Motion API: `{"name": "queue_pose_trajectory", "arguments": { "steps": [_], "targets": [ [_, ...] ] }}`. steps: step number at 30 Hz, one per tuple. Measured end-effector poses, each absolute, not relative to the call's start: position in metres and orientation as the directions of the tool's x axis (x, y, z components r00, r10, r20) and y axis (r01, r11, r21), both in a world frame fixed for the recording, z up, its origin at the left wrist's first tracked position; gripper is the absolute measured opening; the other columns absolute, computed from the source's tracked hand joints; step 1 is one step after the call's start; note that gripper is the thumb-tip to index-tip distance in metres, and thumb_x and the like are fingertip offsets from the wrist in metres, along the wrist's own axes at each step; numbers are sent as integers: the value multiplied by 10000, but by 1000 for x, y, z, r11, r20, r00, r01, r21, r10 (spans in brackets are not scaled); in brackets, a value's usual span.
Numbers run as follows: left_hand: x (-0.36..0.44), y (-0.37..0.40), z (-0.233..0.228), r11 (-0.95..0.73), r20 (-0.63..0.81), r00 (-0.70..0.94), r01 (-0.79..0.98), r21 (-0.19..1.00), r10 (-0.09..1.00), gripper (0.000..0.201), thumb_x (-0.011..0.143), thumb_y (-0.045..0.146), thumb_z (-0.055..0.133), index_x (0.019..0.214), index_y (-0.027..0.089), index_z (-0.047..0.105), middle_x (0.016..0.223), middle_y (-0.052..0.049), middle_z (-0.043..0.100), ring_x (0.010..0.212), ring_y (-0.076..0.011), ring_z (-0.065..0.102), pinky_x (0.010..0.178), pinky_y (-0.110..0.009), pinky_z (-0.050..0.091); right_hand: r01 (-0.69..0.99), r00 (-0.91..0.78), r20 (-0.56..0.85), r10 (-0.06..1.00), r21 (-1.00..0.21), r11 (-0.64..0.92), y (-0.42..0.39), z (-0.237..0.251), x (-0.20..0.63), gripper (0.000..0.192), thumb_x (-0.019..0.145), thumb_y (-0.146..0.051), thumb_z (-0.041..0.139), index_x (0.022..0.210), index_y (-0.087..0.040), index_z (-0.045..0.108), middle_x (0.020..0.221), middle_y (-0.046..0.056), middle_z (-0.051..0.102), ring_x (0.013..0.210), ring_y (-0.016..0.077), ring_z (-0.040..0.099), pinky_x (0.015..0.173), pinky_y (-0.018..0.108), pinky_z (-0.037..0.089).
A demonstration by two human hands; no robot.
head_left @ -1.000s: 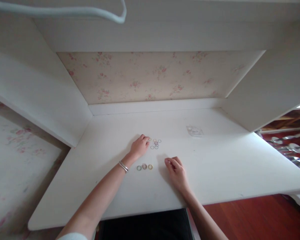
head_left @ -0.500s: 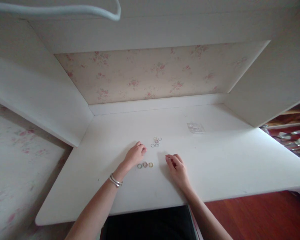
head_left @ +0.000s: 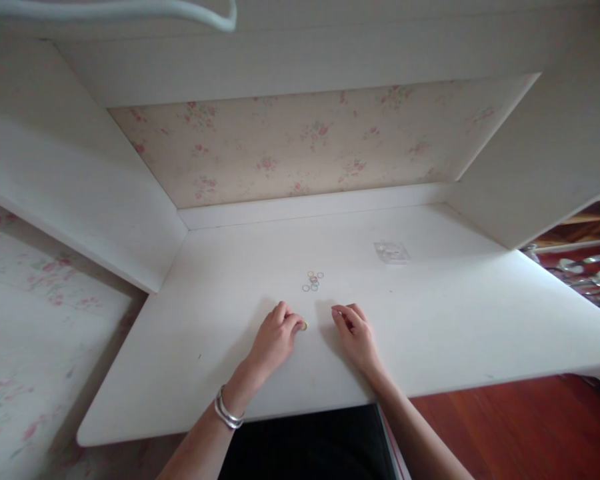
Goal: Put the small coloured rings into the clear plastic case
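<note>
Left hand pulled back onto the near row of rings, lower centre of frame.
Left hand (head_left: 275, 337) is now laid over that row; only the yellow ring (head_left: 305, 326) is seen at its fingertips, grip not discernible. Right hand (head_left: 356, 333) stays loosely curled on the desk (head_left: 455, 320), empty. Loose ring cluster (head_left: 313, 281) unmoved above; clear packet (head_left: 391, 252) at upper right, contents unclear.

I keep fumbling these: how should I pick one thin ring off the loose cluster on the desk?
The rings lie flat on the desk, so come from straight above and pinch one outer ring's rim, on the side facing away from its neighbours.
</note>
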State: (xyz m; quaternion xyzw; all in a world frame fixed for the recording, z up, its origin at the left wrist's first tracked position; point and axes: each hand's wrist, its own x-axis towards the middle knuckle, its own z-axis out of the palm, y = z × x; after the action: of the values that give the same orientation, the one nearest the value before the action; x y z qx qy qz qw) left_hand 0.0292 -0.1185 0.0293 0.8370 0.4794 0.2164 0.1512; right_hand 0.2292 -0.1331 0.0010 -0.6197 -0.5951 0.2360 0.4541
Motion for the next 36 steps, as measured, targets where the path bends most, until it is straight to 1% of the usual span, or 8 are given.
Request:
{"name": "queue_pose_trajectory", "arguments": {
  "steps": [4, 7, 12, 16, 21, 25, 30, 36],
  "targets": [
    [30, -116, 28, -508, 198, 469, 764, 398, 861, 189, 906, 216, 443, 867, 211, 628, 878, -43, 472, 806, -157, 509, 757, -307, 450, 521, 184, 238, 954, -846, 111, -133, 1, 230, 323, 891, -429, 425, 906, -205, 657, 819, 31, 579, 604, 112, 513, 604, 246, 422],
    [31, -115, 27, -506, 181, 476, 758, 410, 860, 209, 906, 232, 443, 846, 210, 642, 873, -48, 474, 793, -157, 505, 747, -305, 448, 512, 185, 229, 956, -852, 105, -133, 2, 229, 328, 892, -432, 421, 913, -205, 655, 828, 39, 582, 624, 121, 518, 616, 252, 427],
    [27, -110, 26, -467, 207, 430, 687, 557, 879, 221, 907, 267, 447, 935, 235, 663, 873, -46, 485, 788, -147, 514, 764, -290, 455, 511, 186, 218, 958, -855, 95, -133, 3, 230, 332, 893, -430, 414, 915, -204, 655, 828, 41, 583, 620, 121, 512, 611, 254, 424],
    [14, -97, 28, -377, 284, 248, 621, 688, 926, 246, 915, 292, 425, 982, 213, 648, 899, -48, 527, 844, -147, 531, 826, -286, 449, 524, 179, 219, 959, -846, 95, -133, 0, 230, 315, 894, -419, 421, 925, -206, 650, 833, 32, 578, 616, 116, 504, 608, 250, 412],
    [-10, -80, 22, -257, 249, 98, 589, 766, 964, 258, 904, 335, 439, 961, 195, 647, 901, -41, 568, 798, -139, 542, 733, -261, 463, 553, 140, 187, 972, -830, 80, -124, -2, 232, 294, 888, -411, 430, 907, -218, 651, 791, 10, 566, 591, 110, 499, 590, 240, 405],
    [-20, -76, 10, -214, 211, 73, 576, 789, 975, 259, 892, 342, 449, 945, 188, 651, 890, -37, 581, 770, -135, 548, 708, -258, 461, 652, 60, 166, 984, -753, 87, -99, 6, 228, 268, 880, -373, 432, 917, -233, 658, 822, 14, 578, 646, 118, 533, 630, 243, 411],
    [-24, -75, 3, -166, 165, 51, 539, 826, 985, 275, 889, 369, 447, 945, 190, 648, 872, -30, 595, 782, -137, 564, 727, -257, 459, 796, 6, 162, 987, -598, 94, -53, 21, 213, 244, 878, -313, 443, 939, -242, 669, 886, 27, 595, 723, 123, 560, 661, 236, 397],
    [-31, -75, 4, -133, 132, 40, 526, 840, 991, 265, 883, 355, 451, 935, 192, 654, 868, -28, 612, 780, -137, 573, 735, -262, 463, 919, -15, 16, 1000, -393, 20, -4, 25, 199, 248, 851, -322, 481, 896, -219, 702, 996, 79, 599, 776, 158, 587, 657, 256, 399]
  ]
}}
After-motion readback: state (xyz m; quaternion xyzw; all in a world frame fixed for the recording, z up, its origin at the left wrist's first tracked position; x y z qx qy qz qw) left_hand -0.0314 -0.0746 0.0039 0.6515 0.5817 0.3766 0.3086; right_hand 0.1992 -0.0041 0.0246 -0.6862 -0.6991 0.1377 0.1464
